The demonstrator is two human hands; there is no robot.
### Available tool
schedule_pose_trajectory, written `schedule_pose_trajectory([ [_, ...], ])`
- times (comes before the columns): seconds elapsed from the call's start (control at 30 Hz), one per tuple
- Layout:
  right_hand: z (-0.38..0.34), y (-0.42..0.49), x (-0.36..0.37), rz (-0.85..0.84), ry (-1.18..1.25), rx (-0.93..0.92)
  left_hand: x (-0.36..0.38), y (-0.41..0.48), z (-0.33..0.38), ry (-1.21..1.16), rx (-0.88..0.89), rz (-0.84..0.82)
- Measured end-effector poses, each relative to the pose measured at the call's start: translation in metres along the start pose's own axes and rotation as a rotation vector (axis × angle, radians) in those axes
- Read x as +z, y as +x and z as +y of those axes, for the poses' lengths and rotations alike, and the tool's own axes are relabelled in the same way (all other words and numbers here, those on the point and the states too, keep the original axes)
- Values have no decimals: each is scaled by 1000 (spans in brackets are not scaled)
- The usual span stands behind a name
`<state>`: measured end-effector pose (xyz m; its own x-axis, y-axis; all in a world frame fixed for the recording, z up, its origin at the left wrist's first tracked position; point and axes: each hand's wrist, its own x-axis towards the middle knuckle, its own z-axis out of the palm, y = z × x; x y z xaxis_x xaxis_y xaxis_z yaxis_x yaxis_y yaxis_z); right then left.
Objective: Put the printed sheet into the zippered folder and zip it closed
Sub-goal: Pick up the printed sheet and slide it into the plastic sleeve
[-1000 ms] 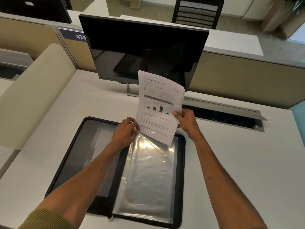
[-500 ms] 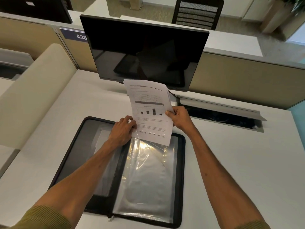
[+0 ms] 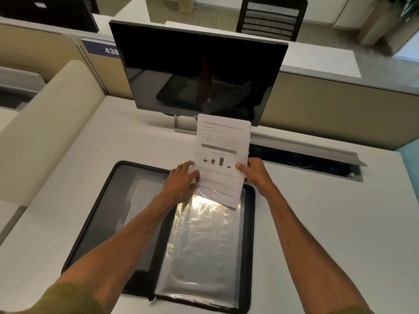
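Note:
The black zippered folder (image 3: 250, 234) lies open and flat on the white desk, its right half filled with shiny clear plastic sleeves (image 3: 204, 250). The printed sheet (image 3: 222, 150), with a table and a bar chart on it, is held over the folder's far edge, its lower corner over the top of the sleeves. My right hand (image 3: 255, 172) pinches the sheet's right edge. My left hand (image 3: 183, 181) holds the sheet's left edge at the top of the sleeve. The zipper pull (image 3: 152, 301) hangs at the folder's near edge.
A dark monitor (image 3: 199, 73) on a stand stands just behind the sheet. An open cable tray (image 3: 306, 159) runs along the desk's back right. A beige partition (image 3: 45, 123) borders the left side. An office chair (image 3: 271, 18) is beyond the desk divider.
The sheet has come down and toward me, from standing tall before the monitor to lying lower over the folder's far edge. Both hands moved with it.

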<state>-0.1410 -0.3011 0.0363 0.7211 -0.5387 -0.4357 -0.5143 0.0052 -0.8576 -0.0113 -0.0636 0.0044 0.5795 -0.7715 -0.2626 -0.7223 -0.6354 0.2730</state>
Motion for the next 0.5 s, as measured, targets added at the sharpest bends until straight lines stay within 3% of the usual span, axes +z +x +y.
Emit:
schedule_pose_trajectory([
  [0.5,15,5,-16,-216,-39,223,-2,8,15,-140,-103,-67],
])
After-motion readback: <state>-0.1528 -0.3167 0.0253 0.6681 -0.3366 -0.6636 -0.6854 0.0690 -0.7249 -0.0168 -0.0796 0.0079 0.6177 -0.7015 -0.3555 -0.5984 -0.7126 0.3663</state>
